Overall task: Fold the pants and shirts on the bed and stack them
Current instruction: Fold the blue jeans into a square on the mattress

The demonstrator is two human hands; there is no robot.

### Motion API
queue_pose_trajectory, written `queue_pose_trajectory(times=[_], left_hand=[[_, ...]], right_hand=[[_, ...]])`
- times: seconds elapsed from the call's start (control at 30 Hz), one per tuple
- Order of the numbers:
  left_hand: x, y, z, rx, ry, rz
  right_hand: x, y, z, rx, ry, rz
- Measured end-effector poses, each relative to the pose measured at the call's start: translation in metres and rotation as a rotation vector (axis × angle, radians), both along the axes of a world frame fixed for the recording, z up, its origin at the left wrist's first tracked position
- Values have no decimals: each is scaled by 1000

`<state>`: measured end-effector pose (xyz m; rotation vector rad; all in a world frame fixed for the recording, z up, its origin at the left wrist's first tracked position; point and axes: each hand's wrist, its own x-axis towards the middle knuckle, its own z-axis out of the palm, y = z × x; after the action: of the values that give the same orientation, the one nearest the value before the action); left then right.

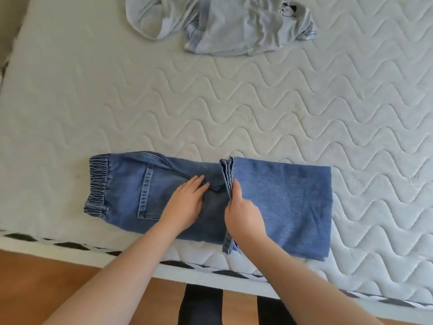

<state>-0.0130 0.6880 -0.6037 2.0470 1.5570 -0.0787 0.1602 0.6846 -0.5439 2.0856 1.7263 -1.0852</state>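
Jeans: showing mid-blue denim, lighter faded patches, paler stitching along the pocket. Beyond the jeans, shirt showing pale grey-blue with a small black-and-white print. Mattress under the jeans showing white, wavy quilting. Nearer than the jeans, floor showing orange-brown wood; black stripes crossing it.

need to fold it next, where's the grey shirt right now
In the head view the grey shirt lies crumpled at the far side of the bed, beyond the jeans.
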Motion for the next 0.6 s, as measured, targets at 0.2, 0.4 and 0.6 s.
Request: queue_pose_trajectory(times=[0.2, 0.4, 0.6], left_hand=[[-3, 11, 8, -121, -338, 511], [18, 9, 11, -344, -314, 768], [46, 9, 9, -345, -192, 766]], right_hand=[[-22, -9, -21, -28, 94, 44], [-7, -14, -29, -100, 239, -21], [48, -19, -36, 14, 302, 54]])
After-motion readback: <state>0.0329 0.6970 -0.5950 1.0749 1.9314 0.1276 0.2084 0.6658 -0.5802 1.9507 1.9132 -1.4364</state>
